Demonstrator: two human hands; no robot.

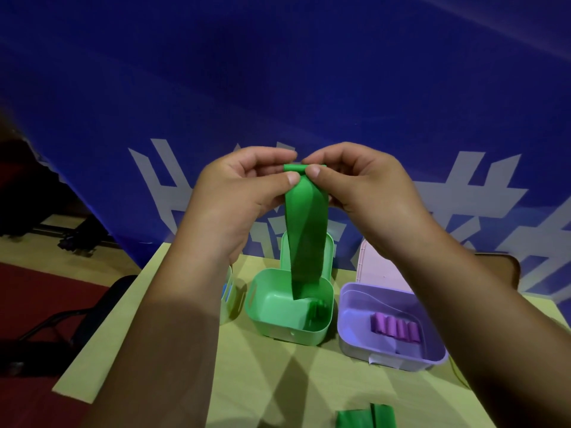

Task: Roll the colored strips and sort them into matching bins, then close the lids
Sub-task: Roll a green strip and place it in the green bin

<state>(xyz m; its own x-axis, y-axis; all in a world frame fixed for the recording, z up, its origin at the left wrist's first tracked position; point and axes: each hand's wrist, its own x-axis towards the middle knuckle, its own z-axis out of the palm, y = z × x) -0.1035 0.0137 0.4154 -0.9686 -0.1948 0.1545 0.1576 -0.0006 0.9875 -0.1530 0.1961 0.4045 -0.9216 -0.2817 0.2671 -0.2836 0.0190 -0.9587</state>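
Observation:
Both hands are raised above the table and pinch the rolled top end of a green strip (306, 230). My left hand (238, 193) holds its left side and my right hand (367, 186) its right side, thumbs toward me. The strip hangs straight down, its lower end over the open green bin (262, 307). Green rolls (318, 308) lie in that bin's right corner. The open purple bin (355, 319) to the right holds several purple rolls (395, 329). More green strips (364, 417) lie at the table's near edge.
A third bin (230, 291) with blue inside stands left of the green one, mostly hidden by my left forearm. The green lid (329, 251) and pale pink lid (380, 267) stand upright behind their bins. A blue banner hangs behind the yellow table (247, 381). A dark chair (102, 304) sits left.

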